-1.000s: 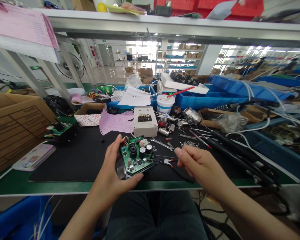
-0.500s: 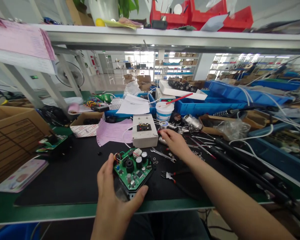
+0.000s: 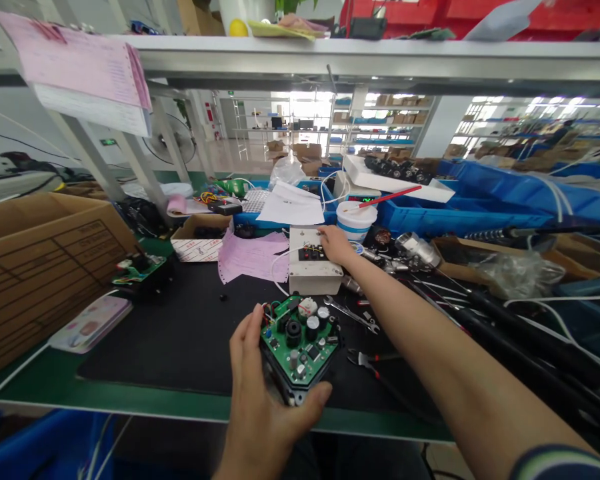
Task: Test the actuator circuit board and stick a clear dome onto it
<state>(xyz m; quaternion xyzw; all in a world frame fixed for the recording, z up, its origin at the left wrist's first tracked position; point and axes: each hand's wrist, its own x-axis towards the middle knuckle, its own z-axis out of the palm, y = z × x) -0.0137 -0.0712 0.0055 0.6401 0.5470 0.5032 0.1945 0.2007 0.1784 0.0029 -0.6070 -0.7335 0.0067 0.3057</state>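
Observation:
A green circuit board point(image 3: 305, 350) with black and silver round parts sits in a dark housing close to the table's front edge. My left hand point(image 3: 265, 393) wraps round its left and front sides, thumb at the front. My right hand point(image 3: 336, 245) reaches out to the grey box point(image 3: 313, 283), with its fingers closed together at the upper right of the box top. Those fingertips cover a small spot there, so what they pinch is hidden. On the box top are a black terminal block point(image 3: 310, 252) with thin wires and a small silver knob point(image 3: 303, 233).
A wrench point(image 3: 353, 313) and red-and-black cutting pliers point(image 3: 363, 360) lie right of the board. Behind stand a white tub point(image 3: 357, 220) with a red stick across it and blue bins point(image 3: 460, 217). A cardboard carton point(image 3: 55, 267) occupies the left, beside another board point(image 3: 143, 270).
My right hand has moved from beside the box onto its upper right top. The left hand keeps hold of the circuit board. The whole view has shifted, with things appearing further right.

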